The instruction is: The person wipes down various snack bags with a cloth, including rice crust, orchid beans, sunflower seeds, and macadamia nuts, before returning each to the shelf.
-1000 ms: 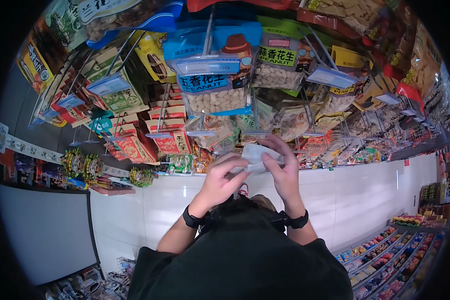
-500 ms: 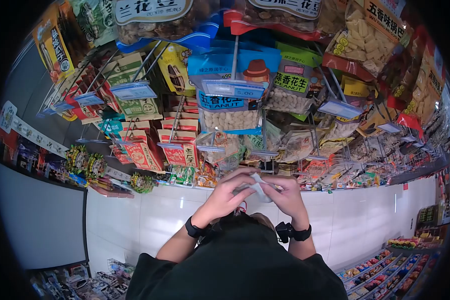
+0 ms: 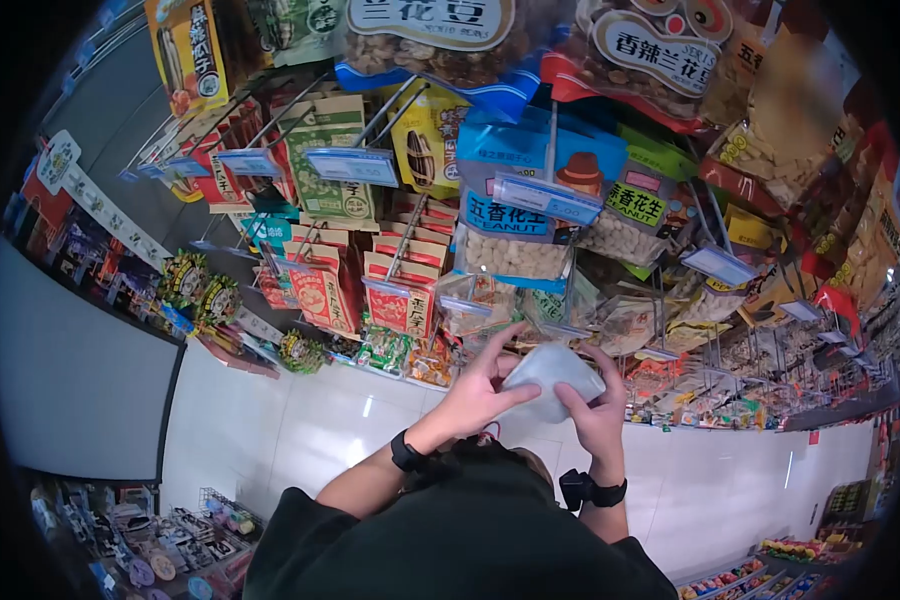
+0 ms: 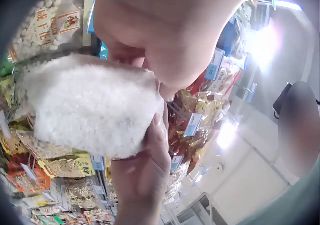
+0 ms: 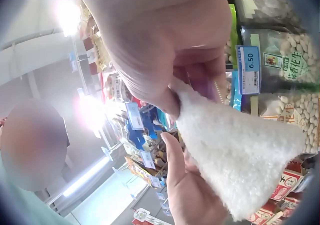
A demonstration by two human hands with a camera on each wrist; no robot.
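You hold a white, fluffy folded cloth (image 3: 553, 378) up in front of you with both hands, just below the hanging rows of snack bags. In the head view its long axis runs roughly left to right, tilted a little so the right end sits slightly lower, and its broad face is turned toward the display. It reads as a soft rounded pad, pale grey-white, with a nubby, towel-like pile that shows plainly in both wrist views (image 4: 90, 105) (image 5: 240, 160); there it looks thick and bunched, with one end tapering toward your fingers.

Your left hand (image 3: 480, 390) grips the cloth from the left side: the thumb lies across its near face while the fingers spread behind the upper edge. Your right hand (image 3: 595, 410) holds the right end, fingers curled up over the far edge and thumb underneath. In the right wrist view the right hand (image 5: 165, 50) pinches a narrow corner of the cloth, and the left hand (image 5: 187, 185) supports it from below. Both grips are closed on the cloth, not wide.

Directly behind the cloth hangs a blue bag of peanuts with a hat drawing (image 3: 530, 215), with a blue price tag (image 3: 545, 197) on the peg in front of it. To the left hang red paper packets (image 3: 402, 290). Black wristbands (image 3: 406, 452) sit on both wrists.
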